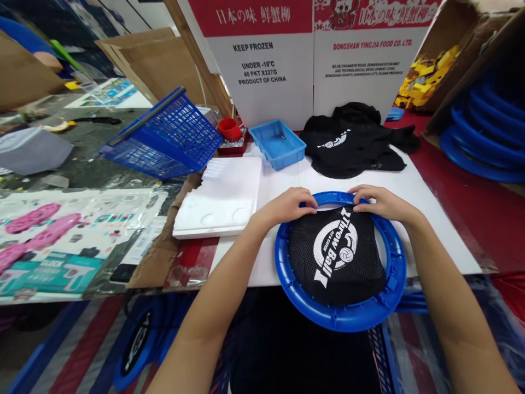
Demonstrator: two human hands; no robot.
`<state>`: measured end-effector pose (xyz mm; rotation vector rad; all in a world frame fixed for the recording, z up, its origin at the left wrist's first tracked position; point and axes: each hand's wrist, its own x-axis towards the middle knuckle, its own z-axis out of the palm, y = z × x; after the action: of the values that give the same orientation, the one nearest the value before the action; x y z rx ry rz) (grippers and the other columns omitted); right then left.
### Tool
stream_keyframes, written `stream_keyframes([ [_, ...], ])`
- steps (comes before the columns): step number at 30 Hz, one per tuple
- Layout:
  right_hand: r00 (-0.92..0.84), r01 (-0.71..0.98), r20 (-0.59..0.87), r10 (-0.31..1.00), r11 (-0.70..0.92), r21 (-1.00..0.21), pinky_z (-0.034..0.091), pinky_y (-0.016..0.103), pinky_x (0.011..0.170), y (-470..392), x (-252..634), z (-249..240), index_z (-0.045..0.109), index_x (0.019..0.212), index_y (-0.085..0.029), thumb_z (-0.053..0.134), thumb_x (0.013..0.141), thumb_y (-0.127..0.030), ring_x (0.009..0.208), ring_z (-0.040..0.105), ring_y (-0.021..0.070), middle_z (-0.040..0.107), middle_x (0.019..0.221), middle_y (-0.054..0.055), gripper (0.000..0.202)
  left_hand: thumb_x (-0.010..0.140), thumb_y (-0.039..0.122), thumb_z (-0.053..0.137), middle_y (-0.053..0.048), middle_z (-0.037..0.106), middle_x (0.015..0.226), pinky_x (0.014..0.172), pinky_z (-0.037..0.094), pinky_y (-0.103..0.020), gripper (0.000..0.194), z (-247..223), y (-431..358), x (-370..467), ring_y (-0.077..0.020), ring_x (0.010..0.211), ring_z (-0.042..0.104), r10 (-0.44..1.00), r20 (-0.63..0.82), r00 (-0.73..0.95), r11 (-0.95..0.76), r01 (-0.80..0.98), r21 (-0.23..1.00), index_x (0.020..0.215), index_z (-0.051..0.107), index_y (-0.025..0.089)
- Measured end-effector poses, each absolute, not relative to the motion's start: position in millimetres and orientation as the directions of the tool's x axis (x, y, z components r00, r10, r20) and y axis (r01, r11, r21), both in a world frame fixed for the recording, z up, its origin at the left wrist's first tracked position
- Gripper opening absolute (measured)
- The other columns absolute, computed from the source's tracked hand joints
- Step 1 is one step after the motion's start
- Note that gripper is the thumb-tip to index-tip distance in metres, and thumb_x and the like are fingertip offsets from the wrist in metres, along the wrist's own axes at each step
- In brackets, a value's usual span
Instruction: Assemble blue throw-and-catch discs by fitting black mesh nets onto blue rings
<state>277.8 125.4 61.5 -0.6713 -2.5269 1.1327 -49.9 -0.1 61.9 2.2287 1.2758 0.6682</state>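
A blue plastic ring lies on the white work surface and overhangs its front edge. Across its opening is a black mesh net with a white "Throw Ball" print. Gaps show between net and ring at the far side and on the right. My left hand is closed at the ring's far left, fingertips on the net's upper left corner. At the far right, my right hand pinches the net's upper right corner against the ring. Both thumbs and fingertips are partly hidden.
Behind the ring are a pile of black nets, a small blue tray and a white foam slab. A blue basket leans at left. Blue rings are stacked at right. A printed carton stands behind.
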Motion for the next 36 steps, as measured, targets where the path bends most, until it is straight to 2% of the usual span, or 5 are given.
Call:
stream_keyframes([
  [6, -0.839, 0.304, 0.059, 0.541, 0.556, -0.774, 0.052, 0.048, 0.104, 127, 277, 61, 0.078, 0.098, -0.026, 0.074, 0.095, -0.058, 0.124, 0.066, 0.0341, 0.072, 0.136, 0.011, 0.033, 0.095, 0.048, 0.078, -0.012, 0.06, 0.122, 0.099, 0.052, -0.041, 0.032, 66, -10, -38, -0.0283, 0.111, 0.062, 0.885, 0.079, 0.459, -0.442, 0.777, 0.448, 0.113, 0.08, 0.022],
  [12, -0.85, 0.312, 0.023, 0.526, 0.537, -0.784, 0.05, 0.048, 0.108, 127, 277, 63, 0.075, 0.099, -0.025, 0.071, 0.098, -0.054, 0.124, 0.065, 0.0324, 0.072, 0.136, 0.01, 0.028, 0.096, 0.058, 0.072, -0.014, 0.063, 0.115, 0.091, 0.051, -0.042, 0.043, 80, -20, -24, -0.0307, 0.105, 0.061, 0.916, -0.015, 0.4, -0.374, 0.87, 0.322, 0.092, 0.073, 0.015],
  [17, -0.847, 0.31, 0.012, 0.532, 0.511, -0.802, 0.05, 0.047, 0.106, 128, 277, 62, 0.074, 0.098, -0.025, 0.071, 0.096, -0.053, 0.12, 0.065, 0.0312, 0.073, 0.134, 0.01, 0.028, 0.099, 0.042, 0.067, -0.009, 0.069, 0.103, 0.098, 0.047, -0.042, 0.023, 76, -11, -38, -0.0284, 0.108, 0.061, 0.879, -0.026, 0.476, -0.401, 0.768, 0.5, 0.095, 0.073, 0.02],
  [22, -0.83, 0.322, -0.013, 0.557, 0.461, -0.827, 0.05, 0.05, 0.106, 129, 277, 62, 0.074, 0.098, -0.024, 0.073, 0.093, -0.055, 0.116, 0.067, 0.0319, 0.075, 0.132, 0.01, 0.031, 0.089, 0.033, 0.076, -0.004, 0.07, 0.093, 0.086, 0.049, -0.036, 0.016, 75, -5, -44, -0.0208, 0.091, 0.063, 0.937, 0.056, 0.344, -0.279, 0.646, 0.711, 0.084, 0.067, 0.02],
  [36, -0.825, 0.299, 0.027, 0.565, 0.476, -0.827, 0.052, 0.048, 0.102, 134, 274, 55, 0.072, 0.095, -0.025, 0.073, 0.092, -0.053, 0.111, 0.067, 0.0311, 0.076, 0.116, 0.008, 0.028, 0.089, 0.035, 0.079, -0.002, 0.073, 0.094, 0.088, 0.054, -0.035, 0.02, 79, -8, -44, -0.0184, 0.091, 0.069, 0.927, 0.01, 0.375, -0.213, 0.502, 0.838, 0.089, 0.066, 0.02],
])
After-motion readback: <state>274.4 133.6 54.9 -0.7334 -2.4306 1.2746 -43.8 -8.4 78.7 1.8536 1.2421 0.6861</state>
